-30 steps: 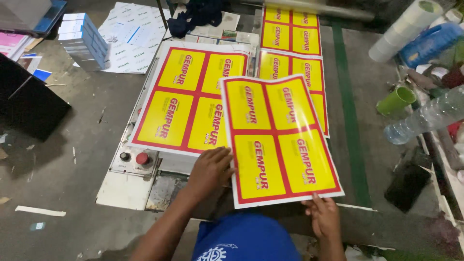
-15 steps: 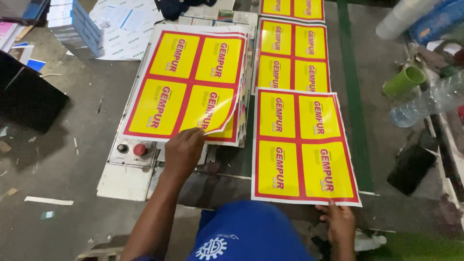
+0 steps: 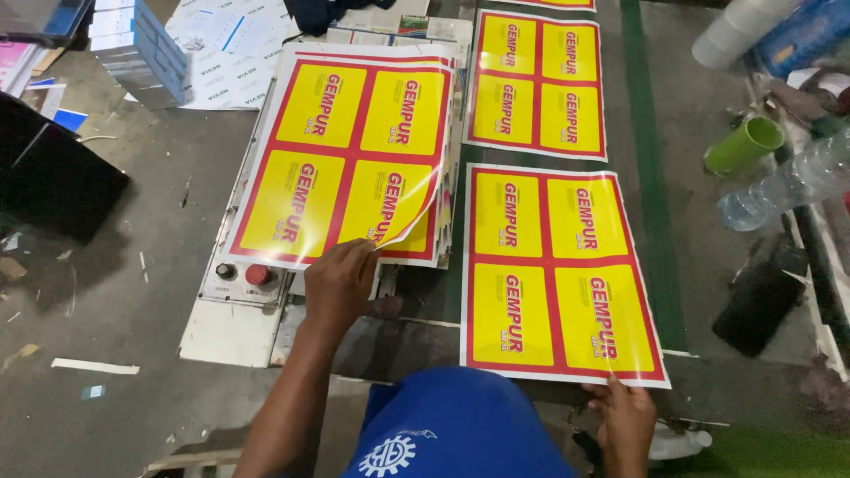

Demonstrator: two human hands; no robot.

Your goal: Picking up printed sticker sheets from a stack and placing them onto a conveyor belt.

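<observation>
Left hand [image 3: 341, 285] pinches curled corner of top sheet [image 3: 350, 150], mid-frame stack; right hand [image 3: 625, 420] grips laid sheet [image 3: 558, 274] btm edge. Thin, glossy, floppy, prob slippery: lift by corners.

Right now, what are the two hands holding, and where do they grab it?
The left hand pinches the top yellow-and-red sheet of the stack by its lifted near corner. The right hand touches the near edge of the laid-out sheet.

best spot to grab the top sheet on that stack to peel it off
Probably the near right corner of the top sheet, coming from the person's side. That corner already curls up off the stack, leaving a free edge to pinch, and the left hand has its fingers there. The other edges lie flat. The right hand holds the laid-out sheet.
</observation>
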